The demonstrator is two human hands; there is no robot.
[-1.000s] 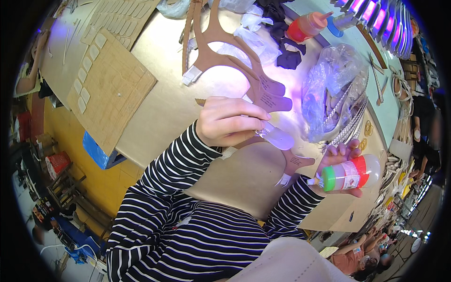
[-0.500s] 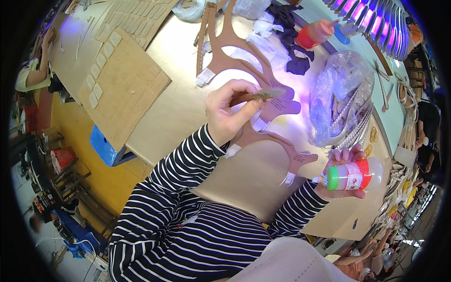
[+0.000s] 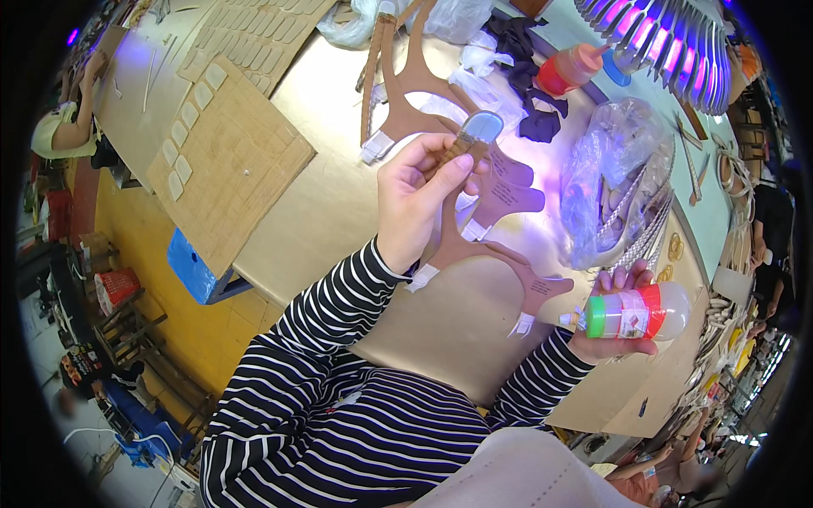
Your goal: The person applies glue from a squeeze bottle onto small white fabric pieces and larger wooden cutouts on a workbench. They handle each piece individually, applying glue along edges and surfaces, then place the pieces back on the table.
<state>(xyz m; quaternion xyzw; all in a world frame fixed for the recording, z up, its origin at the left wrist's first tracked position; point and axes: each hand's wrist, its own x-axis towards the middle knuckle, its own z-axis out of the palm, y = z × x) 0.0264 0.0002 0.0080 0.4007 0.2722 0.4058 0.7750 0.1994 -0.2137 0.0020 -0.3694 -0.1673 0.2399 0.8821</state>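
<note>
My left hand is closed in a pinch on a brown strap-like piece whose rounded end has a shiny blue-grey face. It is held up over the table, and most of it is hidden in my fingers. In my right hand a clear squeeze bottle with a green cap and red band lies on its side, nozzle toward the left. Below and between the hands, a brown Y-shaped leather piece with white tags rests on the gold table. More brown shaped pieces lie beyond my left hand.
A brown board with pale oval pieces is at the left. Toward the far right are a red bottle, black cloth scraps, a plastic bag of braided straps, scissors and a glowing rack of strips. Other people work around.
My left hand has turned the strap piece, so its rounded blue-grey end now faces up and is tilted upward. The bottle in my right hand has barely moved.
</note>
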